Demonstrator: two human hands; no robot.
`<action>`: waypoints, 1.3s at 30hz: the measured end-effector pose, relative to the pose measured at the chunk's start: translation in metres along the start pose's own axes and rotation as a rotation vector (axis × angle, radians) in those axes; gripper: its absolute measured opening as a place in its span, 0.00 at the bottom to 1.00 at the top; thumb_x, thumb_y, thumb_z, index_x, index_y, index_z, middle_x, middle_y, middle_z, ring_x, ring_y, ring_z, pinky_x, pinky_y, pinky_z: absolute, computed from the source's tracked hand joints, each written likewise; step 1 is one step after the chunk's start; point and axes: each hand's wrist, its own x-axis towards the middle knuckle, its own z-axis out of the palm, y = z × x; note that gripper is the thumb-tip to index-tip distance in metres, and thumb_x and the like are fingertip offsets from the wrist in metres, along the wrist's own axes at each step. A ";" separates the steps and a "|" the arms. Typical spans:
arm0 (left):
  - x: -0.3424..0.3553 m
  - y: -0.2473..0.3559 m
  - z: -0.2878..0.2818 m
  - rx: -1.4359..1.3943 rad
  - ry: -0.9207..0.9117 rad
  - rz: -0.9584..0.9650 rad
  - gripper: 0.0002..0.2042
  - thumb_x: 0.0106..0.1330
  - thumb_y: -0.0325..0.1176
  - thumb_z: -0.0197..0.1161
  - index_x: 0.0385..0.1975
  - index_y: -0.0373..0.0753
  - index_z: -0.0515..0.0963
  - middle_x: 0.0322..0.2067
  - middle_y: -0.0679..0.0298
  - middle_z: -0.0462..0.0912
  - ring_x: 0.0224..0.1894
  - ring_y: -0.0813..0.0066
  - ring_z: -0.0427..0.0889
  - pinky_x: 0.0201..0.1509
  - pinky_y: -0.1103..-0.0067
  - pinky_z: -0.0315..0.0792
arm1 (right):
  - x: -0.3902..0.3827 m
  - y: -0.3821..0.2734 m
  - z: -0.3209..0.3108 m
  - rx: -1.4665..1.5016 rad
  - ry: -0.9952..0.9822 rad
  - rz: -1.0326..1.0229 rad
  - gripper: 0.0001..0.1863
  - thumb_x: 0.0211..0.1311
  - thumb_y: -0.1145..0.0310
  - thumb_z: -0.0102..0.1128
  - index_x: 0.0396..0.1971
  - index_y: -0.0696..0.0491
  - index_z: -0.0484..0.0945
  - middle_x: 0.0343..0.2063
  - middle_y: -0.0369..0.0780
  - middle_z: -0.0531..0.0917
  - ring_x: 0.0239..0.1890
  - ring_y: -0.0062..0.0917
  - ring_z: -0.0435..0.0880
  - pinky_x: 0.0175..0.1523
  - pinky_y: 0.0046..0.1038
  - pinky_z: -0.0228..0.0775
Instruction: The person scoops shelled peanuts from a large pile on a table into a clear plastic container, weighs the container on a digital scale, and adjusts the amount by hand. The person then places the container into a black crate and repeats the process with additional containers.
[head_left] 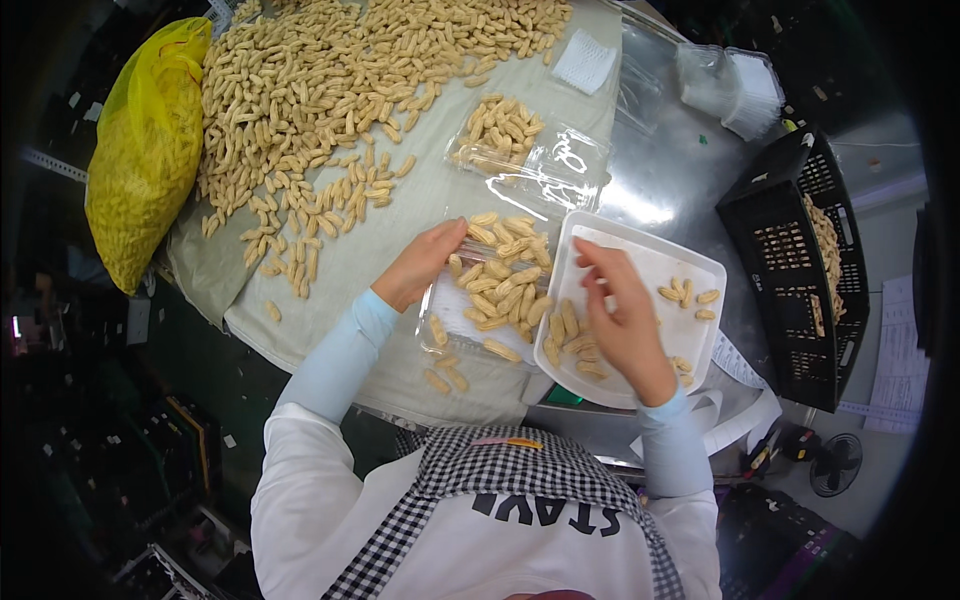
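My left hand [432, 262] grips the upper left edge of a clear plastic box [432, 318], its fingertips beside the peanuts [505, 285] heaped inside. A white pad shows under the peanuts. Over a shallow white tray [700, 262], just right of the box, my right hand [622, 315] hovers with fingers loosely apart and nothing visible in them. Peanuts [568, 335] lie in the tray's left part, partly under that hand, and a few more [690, 292] at its right side. Several loose peanuts [447, 375] rest on the cloth below the box.
A big peanut pile [300, 90] covers the far left cloth, beside a full yellow mesh bag [150, 150]. Another clear box of peanuts [500, 130] sits beyond mine. White pads [585, 62], stacked clear boxes [735, 90], a black crate [790, 250] and paper strips [735, 420] surround the metal top.
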 end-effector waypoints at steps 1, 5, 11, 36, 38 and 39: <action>-0.003 0.002 0.002 0.009 0.009 0.002 0.22 0.74 0.45 0.45 0.53 0.31 0.69 0.48 0.61 0.76 0.47 0.77 0.76 0.53 0.80 0.71 | -0.007 0.003 -0.011 -0.032 0.002 0.059 0.25 0.54 0.81 0.54 0.55 0.54 0.70 0.45 0.44 0.74 0.37 0.30 0.76 0.43 0.27 0.71; -0.008 0.004 0.003 -0.040 0.015 -0.007 0.22 0.74 0.45 0.45 0.53 0.31 0.70 0.48 0.61 0.77 0.48 0.78 0.75 0.52 0.81 0.71 | -0.044 0.018 -0.050 -0.368 0.000 0.074 0.32 0.47 0.71 0.68 0.56 0.55 0.69 0.50 0.46 0.72 0.47 0.37 0.73 0.52 0.33 0.68; -0.011 -0.004 0.000 -0.010 0.059 -0.021 0.21 0.73 0.45 0.46 0.54 0.32 0.70 0.47 0.63 0.77 0.47 0.78 0.76 0.51 0.81 0.71 | -0.087 0.037 -0.053 -0.596 -0.018 0.046 0.45 0.38 0.57 0.75 0.59 0.56 0.66 0.59 0.49 0.66 0.61 0.46 0.64 0.64 0.40 0.58; -0.018 -0.018 -0.004 0.011 0.073 0.005 0.21 0.74 0.45 0.43 0.53 0.32 0.69 0.47 0.57 0.77 0.48 0.72 0.78 0.52 0.77 0.74 | -0.100 0.050 -0.097 -0.131 0.243 0.385 0.21 0.56 0.76 0.58 0.52 0.56 0.73 0.45 0.42 0.77 0.38 0.27 0.77 0.41 0.27 0.71; -0.018 -0.021 -0.004 -0.012 0.082 0.003 0.22 0.74 0.45 0.43 0.53 0.32 0.68 0.47 0.57 0.77 0.48 0.71 0.78 0.52 0.76 0.74 | -0.120 0.056 -0.118 -0.237 0.225 0.489 0.25 0.54 0.73 0.64 0.54 0.56 0.72 0.45 0.42 0.77 0.38 0.25 0.77 0.41 0.26 0.71; -0.017 -0.022 -0.003 -0.012 0.072 -0.002 0.22 0.74 0.45 0.43 0.53 0.31 0.68 0.47 0.57 0.77 0.48 0.71 0.78 0.53 0.76 0.74 | -0.131 0.058 -0.122 -0.252 0.172 0.484 0.28 0.52 0.71 0.66 0.55 0.56 0.71 0.45 0.43 0.77 0.38 0.27 0.76 0.41 0.27 0.71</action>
